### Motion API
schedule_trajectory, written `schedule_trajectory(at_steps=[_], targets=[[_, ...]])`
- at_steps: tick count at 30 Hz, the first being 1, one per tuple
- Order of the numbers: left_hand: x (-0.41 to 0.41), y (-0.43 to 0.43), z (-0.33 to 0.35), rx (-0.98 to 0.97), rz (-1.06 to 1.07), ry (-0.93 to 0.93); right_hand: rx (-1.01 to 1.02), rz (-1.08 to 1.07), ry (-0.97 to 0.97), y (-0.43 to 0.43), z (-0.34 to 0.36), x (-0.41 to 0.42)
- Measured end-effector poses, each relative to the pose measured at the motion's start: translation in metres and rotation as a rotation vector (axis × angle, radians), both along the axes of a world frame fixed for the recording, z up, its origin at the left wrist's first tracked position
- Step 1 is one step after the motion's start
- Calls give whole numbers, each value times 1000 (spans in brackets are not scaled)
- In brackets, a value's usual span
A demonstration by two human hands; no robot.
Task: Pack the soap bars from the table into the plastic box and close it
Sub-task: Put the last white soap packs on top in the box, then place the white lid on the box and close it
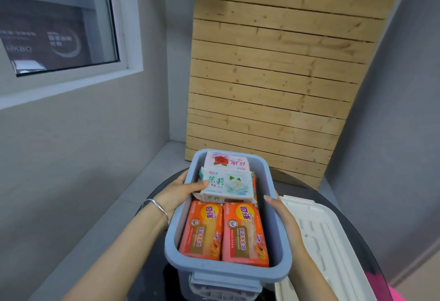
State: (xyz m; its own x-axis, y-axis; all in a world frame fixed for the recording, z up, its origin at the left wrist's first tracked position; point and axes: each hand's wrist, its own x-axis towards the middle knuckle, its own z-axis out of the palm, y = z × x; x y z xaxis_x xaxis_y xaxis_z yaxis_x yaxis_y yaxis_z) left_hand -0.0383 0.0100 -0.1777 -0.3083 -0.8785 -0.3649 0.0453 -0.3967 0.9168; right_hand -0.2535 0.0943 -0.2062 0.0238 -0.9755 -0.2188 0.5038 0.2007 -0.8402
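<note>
A: Left hand (175, 193)?
B: Grip closed on jasmine soap (226, 185), inside box (273, 210) atop orange bars (223, 230).
A: Right hand (284, 217)?
B: Open, resting on box rim. Lid (319, 236) beside, on surface (333, 203).

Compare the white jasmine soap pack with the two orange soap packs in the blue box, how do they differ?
The white jasmine soap pack is white and green with a flower picture; the orange soap packs are orange.

The jasmine pack lies crosswise and tilted on top of other packs, with the left hand gripping it. The orange packs lie side by side lengthwise at the near end, untouched.

Both are wrapped soap inside the blue box.
</note>
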Motion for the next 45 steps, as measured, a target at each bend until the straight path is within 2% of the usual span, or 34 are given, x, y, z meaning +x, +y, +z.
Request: schedule_trajectory(at_steps=[5, 7, 10, 12, 15, 21, 25, 27, 30, 34, 36, 39, 42, 45], targets=[[-3, 19, 19, -91, 28, -125, -57, 9, 193, 9, 8, -8], [-7, 35, 30, -203, 84, -224, -68, 20, 254, 16, 10, -18], [-21, 56, 45, -471, 150, -407, -124, -47, 345, 31, 19, -36], [-32, 65, 55, -608, 181, -456, -167, -74, 388, 43, 27, -49], [-58, 71, 63, -666, 163, -479, -208, -116, 452, 59, 30, -78], [-152, 106, 48, -754, -72, -378, -124, -301, 544, 89, 14, -155], [-201, 123, 27, -749, -181, -359, -31, -353, 605, 114, -8, -190], [-219, 128, 9, -736, -236, -414, 30, -315, 636, 122, -25, -195], [-230, 120, -28, -654, -255, -587, 75, -265, 646, 123, -55, -195], [-223, 110, -73, -536, -261, -902, 73, -309, 740, 122, -80, -192], [-220, 110, -87, -488, -276, -957, 74, -318, 786, 120, -85, -191], [-221, 109, -97, -429, -276, -974, 104, -290, 914, 118, -90, -193], [-226, 109, -94, -401, -220, -902, 133, -261, 1054, 115, -91, -192], [-231, 110, -88, -345, -182, -775, 123, -291, 954, 115, -84, -188]])
